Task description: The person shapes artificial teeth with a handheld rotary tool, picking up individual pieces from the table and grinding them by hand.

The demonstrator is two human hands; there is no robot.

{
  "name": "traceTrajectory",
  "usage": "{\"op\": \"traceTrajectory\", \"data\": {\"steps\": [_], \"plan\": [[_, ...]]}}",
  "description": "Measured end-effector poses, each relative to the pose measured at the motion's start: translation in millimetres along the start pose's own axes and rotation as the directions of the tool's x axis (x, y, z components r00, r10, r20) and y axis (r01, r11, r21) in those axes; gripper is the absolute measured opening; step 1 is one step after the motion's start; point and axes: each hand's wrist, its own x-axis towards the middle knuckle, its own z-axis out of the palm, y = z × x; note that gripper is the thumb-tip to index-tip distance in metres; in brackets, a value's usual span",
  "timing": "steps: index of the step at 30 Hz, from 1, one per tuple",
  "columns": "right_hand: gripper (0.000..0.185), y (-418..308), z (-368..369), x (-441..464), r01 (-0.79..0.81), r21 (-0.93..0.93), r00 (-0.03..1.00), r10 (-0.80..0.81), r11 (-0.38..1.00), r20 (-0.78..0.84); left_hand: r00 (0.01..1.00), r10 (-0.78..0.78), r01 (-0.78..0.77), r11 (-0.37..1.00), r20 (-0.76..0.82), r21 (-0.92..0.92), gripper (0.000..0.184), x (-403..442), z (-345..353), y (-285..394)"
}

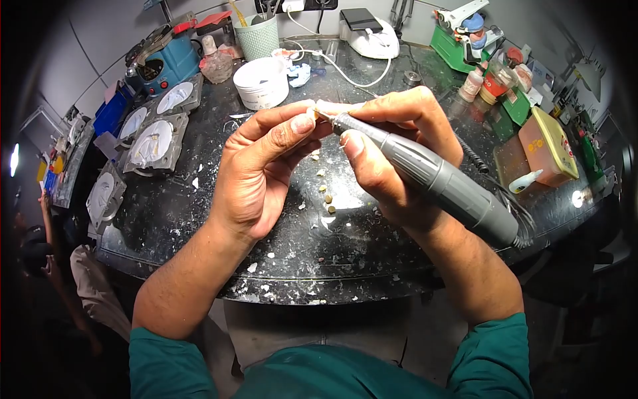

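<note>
Both hands meet above the middle of the dark bench (199, 219). My right hand (382, 183) is wrapped round a grey rotary handpiece (442, 176), its thin tip pointing up and left toward my left fingertips. A coiled cord (525, 229) hangs at its back end. My left hand (249, 166) is closed in a pinch on a small pale piece (312, 114), mostly hidden by the fingers, so its kind is unclear. The handpiece tip is at or very near this piece. Below the hands, several small tan and brownish pieces (327, 199) lie in a row.
Metal flasks with white plaster (153, 145) sit at the left, near a blue machine (166, 63). Behind my hands stand a white tub (261, 83) and a pale green basket (258, 40). A plastic box (548, 146) stands at the right. White crumbs litter the bench.
</note>
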Motion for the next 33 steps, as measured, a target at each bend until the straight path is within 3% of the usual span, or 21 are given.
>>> {"op": "traceTrajectory", "data": {"steps": [7, 11, 20, 33], "plan": [[0.024, 2.4, 1.7, -0.3, 0.036, 0.019, 0.999, -0.035, 0.999, -0.028, 0.999, 0.035, -0.034, 0.999, 0.029, -0.011, 0.018, 0.8, -0.2, 0.9], [0.022, -7.6, -11.6, 2.3, 0.121, -0.170, 0.983, -0.094, 0.978, 0.157, 0.998, 0.062, -0.061, 0.998, -0.023, 0.029, 0.016, 0.6, 4.1, 2.0], [0.020, -8.5, -6.6, 0.4, -0.033, -0.057, 0.992, 0.039, 0.998, 0.122, 0.993, 0.065, -0.060, 0.997, 0.096, -0.054, 0.014, 0.1, -2.1, 1.1], [0.019, -4.3, -2.3, 0.3, 0.025, 0.037, 0.995, -0.029, 0.999, 0.095, 0.995, 0.024, -0.012, 0.993, 0.100, -0.116, 0.013, -0.4, -1.7, -1.2]]}}
